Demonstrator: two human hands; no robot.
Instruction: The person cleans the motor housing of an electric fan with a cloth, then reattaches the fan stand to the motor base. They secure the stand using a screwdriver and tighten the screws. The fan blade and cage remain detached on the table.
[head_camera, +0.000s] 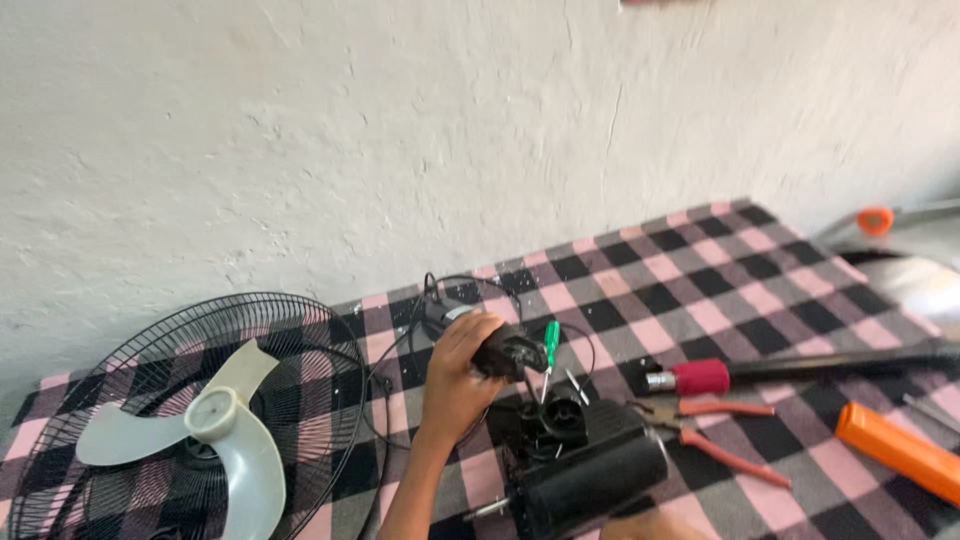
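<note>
My left hand (455, 385) is closed around a small black part (508, 353) with thin black wires (470, 285) looping off it, held just above the checked cloth. A green-handled screwdriver (550, 342) stands right beside that part, tip down. Below it lies a black cylindrical motor housing (590, 480) with a shaft sticking out at its left end. Only a sliver of my right hand (648, 526) shows at the bottom edge, close to the motor; its grip is hidden.
A black wire fan guard (120, 350) with a pale three-blade fan blade (215, 430) lies at left. Red-handled pliers (715, 440), a black pole with a red collar (700, 377) and an orange tool (900, 452) lie at right on the pink-and-black checked cloth (700, 280). A white wall rises behind.
</note>
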